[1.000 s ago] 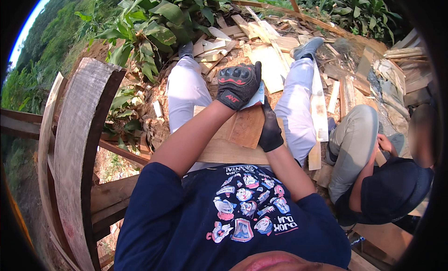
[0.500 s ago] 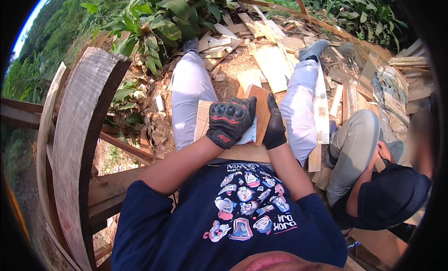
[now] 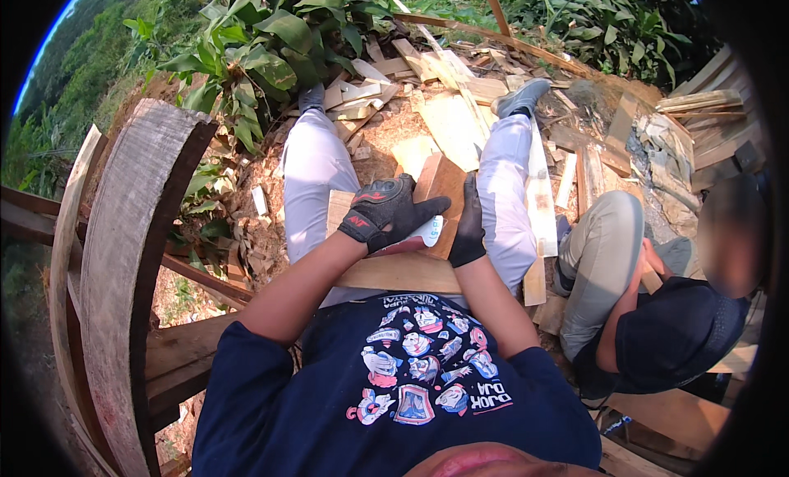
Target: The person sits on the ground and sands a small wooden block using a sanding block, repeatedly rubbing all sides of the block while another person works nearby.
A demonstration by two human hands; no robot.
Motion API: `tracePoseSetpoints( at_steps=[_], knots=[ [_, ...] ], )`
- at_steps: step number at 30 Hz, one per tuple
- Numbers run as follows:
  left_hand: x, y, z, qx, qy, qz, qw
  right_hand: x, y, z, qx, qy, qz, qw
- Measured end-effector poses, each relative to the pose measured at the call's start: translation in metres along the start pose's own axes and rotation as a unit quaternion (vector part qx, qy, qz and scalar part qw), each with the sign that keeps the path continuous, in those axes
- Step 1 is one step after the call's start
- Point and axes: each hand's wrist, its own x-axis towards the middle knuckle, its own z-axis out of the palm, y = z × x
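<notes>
My left hand (image 3: 380, 213), in a black padded glove, grips a sheet of sandpaper (image 3: 429, 234) with a white printed back. Its thumb lies stretched along the top, and the sheet's reddish-brown face shows at the lower edge. Beside it stands a reddish-brown wooden block (image 3: 448, 183), held tilted between my legs. My right hand (image 3: 470, 229), also gloved in black, presses along the block's right side with its fingers pointing away from me; some fingers are hidden. Under both hands a pale plank (image 3: 400, 273) lies across my lap, and another pale board (image 3: 337, 209) shows beside the left hand.
Wood offcuts (image 3: 448, 119) and sawdust cover the ground ahead between my feet. A thick curved grey plank (image 3: 131, 255) rises close at my left. Another person (image 3: 657, 337) sits close at my right, holding a piece of wood. Leafy plants (image 3: 263, 58) border the far side.
My left hand has drawn back toward the left and tipped, baring more of the sandpaper and its reddish-brown face. The right hand stays on the block. The whole view has shifted slightly.
</notes>
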Motion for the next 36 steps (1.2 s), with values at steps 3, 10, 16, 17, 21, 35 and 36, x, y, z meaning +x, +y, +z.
tracePoseSetpoints(
  at_steps=[3, 10, 16, 17, 21, 35, 36],
  knots=[
    [0.015, 0.000, -0.013, 0.020, -0.039, 0.008, 0.999, 0.002, -0.002, -0.001, 0.010, 0.000, -0.003, 1.000],
    [0.026, 0.001, -0.048, 0.084, -0.036, 0.027, 0.995, 0.003, 0.003, 0.005, 0.033, -0.013, -0.060, 0.998],
    [0.025, 0.009, -0.064, 0.173, -0.025, 0.017, 0.984, -0.037, 0.008, 0.023, -0.530, 0.154, -0.340, 0.761],
    [0.026, 0.004, -0.055, 0.168, -0.009, 0.019, 0.985, -0.053, 0.002, 0.042, -0.611, 0.070, -0.401, 0.678],
    [0.028, 0.009, -0.042, 0.144, -0.012, 0.010, 0.989, -0.094, -0.011, 0.071, -0.762, -0.218, -0.432, 0.431],
    [0.058, 0.017, -0.043, 0.229, -0.123, 0.089, 0.962, -0.116, -0.038, 0.071, -0.799, -0.172, -0.360, 0.450],
    [0.055, 0.013, -0.044, 0.208, -0.118, 0.099, 0.966, -0.123, -0.049, 0.063, -0.794, -0.137, -0.365, 0.466]
  ],
)
